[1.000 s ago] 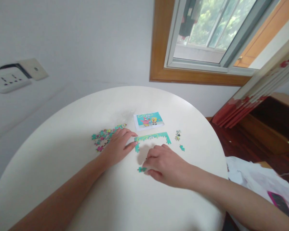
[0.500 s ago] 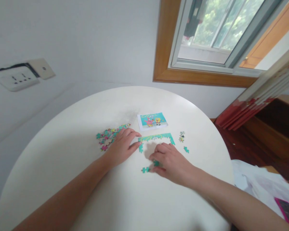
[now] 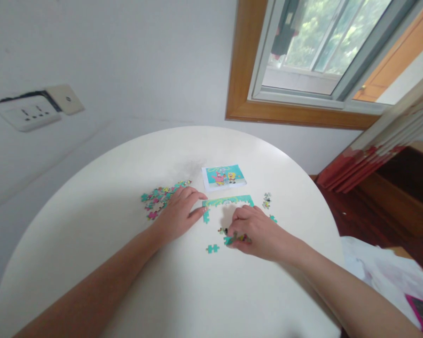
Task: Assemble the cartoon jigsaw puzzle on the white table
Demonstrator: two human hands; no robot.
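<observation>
My left hand (image 3: 180, 209) rests at the left corner of a partly joined jigsaw border (image 3: 225, 201), its thumb and forefinger apart and touching or almost touching the edge. Under and beside that hand spreads a pile of loose puzzle pieces (image 3: 158, 199). Inside the border's right side, my right hand (image 3: 255, 230) is closed in a pinch on a puzzle piece (image 3: 234, 237), largely hidden by the fingers. Several multicoloured pieces show around its fingertips. Left of them lie joined teal pieces (image 3: 212, 249). Behind the border is a picture card (image 3: 225, 176) with cartoon figures.
A small cluster of pieces (image 3: 267, 200) and a teal piece (image 3: 273, 218) lie to the right on the round white table (image 3: 144, 291). A wall and window (image 3: 303, 47) stand behind. White plastic bags (image 3: 377, 272) are at the lower right.
My right hand has shifted slightly right, with its fingers drawn closer together. Multicoloured pieces now show by its fingertips, and the joined teal pieces are more exposed. My left hand stays put.
</observation>
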